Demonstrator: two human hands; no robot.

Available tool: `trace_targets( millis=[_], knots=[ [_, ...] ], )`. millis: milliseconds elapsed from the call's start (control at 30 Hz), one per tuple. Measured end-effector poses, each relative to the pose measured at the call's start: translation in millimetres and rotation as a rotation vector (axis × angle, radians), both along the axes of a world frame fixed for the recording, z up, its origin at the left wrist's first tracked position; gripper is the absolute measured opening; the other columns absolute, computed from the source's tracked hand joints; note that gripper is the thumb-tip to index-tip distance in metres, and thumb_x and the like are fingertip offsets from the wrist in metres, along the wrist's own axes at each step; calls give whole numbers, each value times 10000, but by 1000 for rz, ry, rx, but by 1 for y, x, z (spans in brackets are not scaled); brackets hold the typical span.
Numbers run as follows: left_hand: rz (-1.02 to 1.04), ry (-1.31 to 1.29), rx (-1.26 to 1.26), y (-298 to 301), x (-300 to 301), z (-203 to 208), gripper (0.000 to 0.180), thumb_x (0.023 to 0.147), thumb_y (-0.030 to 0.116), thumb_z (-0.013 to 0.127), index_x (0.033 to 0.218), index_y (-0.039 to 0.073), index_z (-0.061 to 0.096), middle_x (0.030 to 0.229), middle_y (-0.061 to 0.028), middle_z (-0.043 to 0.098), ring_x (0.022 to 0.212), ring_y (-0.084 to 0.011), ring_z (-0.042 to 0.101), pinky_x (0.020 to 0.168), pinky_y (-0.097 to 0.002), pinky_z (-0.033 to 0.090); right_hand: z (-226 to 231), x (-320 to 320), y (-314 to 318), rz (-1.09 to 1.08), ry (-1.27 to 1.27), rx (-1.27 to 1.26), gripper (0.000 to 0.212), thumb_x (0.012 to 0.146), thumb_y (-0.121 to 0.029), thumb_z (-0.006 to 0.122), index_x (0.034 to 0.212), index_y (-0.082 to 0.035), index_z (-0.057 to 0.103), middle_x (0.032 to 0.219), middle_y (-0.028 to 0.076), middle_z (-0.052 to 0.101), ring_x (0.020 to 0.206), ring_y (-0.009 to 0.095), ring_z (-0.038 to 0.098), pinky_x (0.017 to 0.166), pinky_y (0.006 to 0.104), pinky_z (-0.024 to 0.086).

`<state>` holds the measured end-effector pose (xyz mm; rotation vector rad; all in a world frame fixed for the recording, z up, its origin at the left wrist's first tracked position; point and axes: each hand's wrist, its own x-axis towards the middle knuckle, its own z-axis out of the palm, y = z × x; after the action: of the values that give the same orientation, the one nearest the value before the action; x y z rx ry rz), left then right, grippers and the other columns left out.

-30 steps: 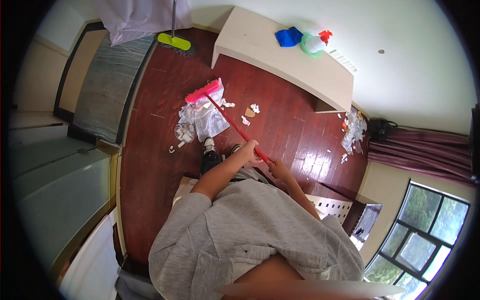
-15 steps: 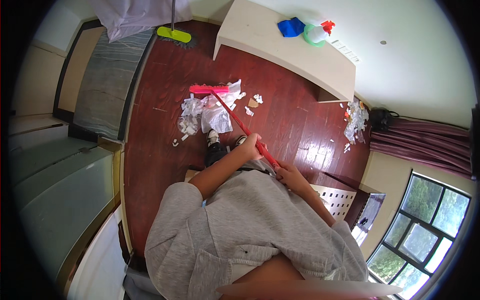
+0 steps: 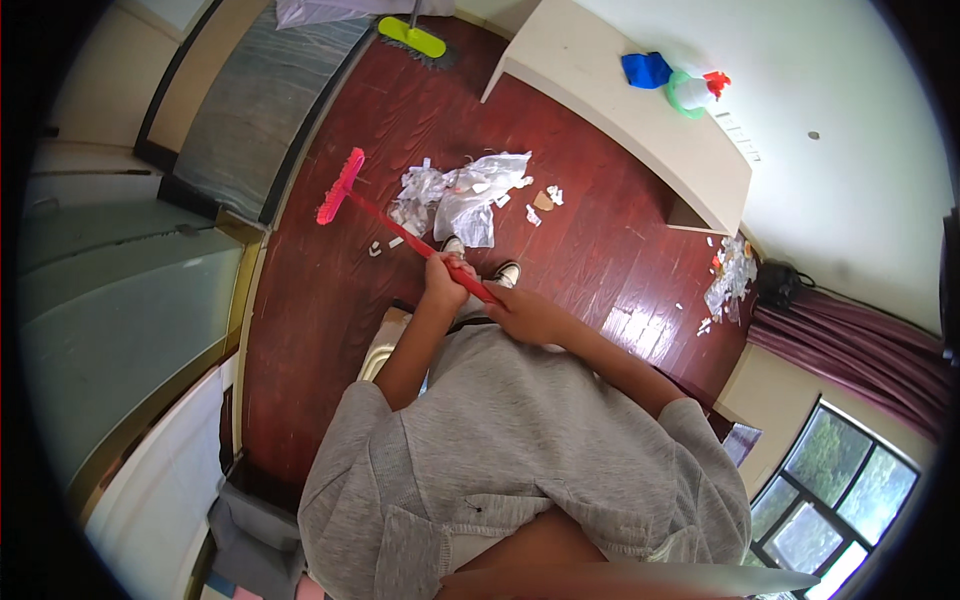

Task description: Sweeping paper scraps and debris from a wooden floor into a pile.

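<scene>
The red plastic broom (image 3: 375,212) slants across the dark red wooden floor (image 3: 320,330), its head left of the pile of white paper scraps and clear plastic bags (image 3: 462,190). We grip its handle with left hand (image 3: 443,281) and right hand (image 3: 515,311), both closed around it.

I see a dark red wooden floor (image 3: 330,300) with a glossy reflection on the right part. A long cream bench (image 3: 620,110) stands by the white wall, and on it lie a blue cloth (image 3: 646,70) and a spray bottle (image 3: 697,93) with a red nozzle. A green mop head (image 3: 412,37) rests on the floor at the top. Purple curtains (image 3: 850,340) hang at the right, above a window (image 3: 835,500). Small white scraps (image 3: 730,275) lie near the curtains.
</scene>
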<state>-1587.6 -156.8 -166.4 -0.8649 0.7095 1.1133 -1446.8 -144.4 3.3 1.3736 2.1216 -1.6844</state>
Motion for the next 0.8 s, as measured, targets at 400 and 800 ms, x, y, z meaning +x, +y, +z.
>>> trace_targets(
  millis=[400, 800],
  knots=[
    [-12, -141, -330, -10, 2, -57, 74, 658, 38, 401, 715, 77, 428, 428, 47, 283, 355, -92, 308, 434, -250, 344, -54, -14, -2, 402, -343, 315, 229, 815, -184, 430, 1009, -69, 471, 703, 177, 588, 620, 341, 578, 565, 449, 441],
    [-171, -152, -56, 46, 96, -46, 114, 684, 3, 456, 775, 64, 426, 424, 53, 303, 345, -97, 324, 440, -225, 344, -5, 45, 7, 152, -536, 510, 297, 749, -115, 498, 1032, -33, 459, 656, 171, 578, 599, 331, 582, 525, 429, 454]
  ],
)
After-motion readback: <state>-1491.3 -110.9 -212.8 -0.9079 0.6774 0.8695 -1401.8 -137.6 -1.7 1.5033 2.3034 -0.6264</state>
